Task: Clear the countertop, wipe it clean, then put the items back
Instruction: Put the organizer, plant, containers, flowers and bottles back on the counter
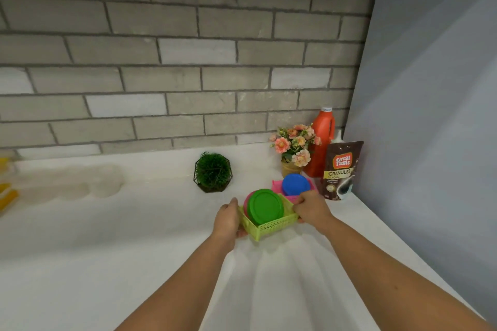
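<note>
Green basket (pixel 269 224) just left of the coffee pouch (pixel 341 169)
My left hand (pixel 227 219) and right hand (pixel 312 210) clamp its end walls; light, bendy plastic, I judge, so I'd support underneath

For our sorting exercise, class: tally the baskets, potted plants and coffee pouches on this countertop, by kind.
Baskets: 2 (green basket, pink basket)
Potted plants: 2 (green ball plant, flower pot)
Coffee pouch: 1
Total: 5

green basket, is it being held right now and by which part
Yes. The left hand grips the left end of the green basket, and the right hand grips its right-end rim.
</note>
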`<control>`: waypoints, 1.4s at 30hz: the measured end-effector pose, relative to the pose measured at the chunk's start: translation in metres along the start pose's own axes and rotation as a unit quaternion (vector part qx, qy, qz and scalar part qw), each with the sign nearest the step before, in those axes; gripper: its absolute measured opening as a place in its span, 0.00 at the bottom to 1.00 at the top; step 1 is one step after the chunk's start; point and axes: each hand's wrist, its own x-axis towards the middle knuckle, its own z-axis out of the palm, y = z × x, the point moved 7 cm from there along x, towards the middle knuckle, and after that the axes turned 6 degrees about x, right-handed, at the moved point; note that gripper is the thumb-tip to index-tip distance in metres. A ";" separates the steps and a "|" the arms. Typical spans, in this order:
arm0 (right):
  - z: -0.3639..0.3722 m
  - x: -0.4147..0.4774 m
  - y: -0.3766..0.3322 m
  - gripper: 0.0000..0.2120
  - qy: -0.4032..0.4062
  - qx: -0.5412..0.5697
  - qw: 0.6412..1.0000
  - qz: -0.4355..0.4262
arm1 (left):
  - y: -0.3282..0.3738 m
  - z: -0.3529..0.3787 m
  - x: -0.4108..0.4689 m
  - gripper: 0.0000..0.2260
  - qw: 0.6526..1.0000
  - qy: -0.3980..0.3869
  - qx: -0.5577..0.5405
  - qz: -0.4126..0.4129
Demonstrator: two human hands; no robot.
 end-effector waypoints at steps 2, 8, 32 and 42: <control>0.018 -0.008 -0.021 0.15 -0.018 0.006 1.000 -0.013 | -0.001 -0.029 -0.006 0.15 1.000 -0.007 -0.006 -0.019; 0.083 -0.036 -0.080 0.12 -0.075 0.019 0.996 -0.041 | -0.004 -0.124 -0.024 0.17 0.999 0.000 -0.008 -0.043; 0.312 -0.167 -0.255 0.14 -0.198 0.045 0.968 -0.147 | -0.028 -0.380 -0.081 0.25 0.986 -0.103 -0.072 -0.107; 0.357 -0.121 -0.297 0.07 -0.216 0.013 0.956 -0.196 | -0.018 -0.389 -0.034 0.31 0.953 -0.146 -0.250 -0.085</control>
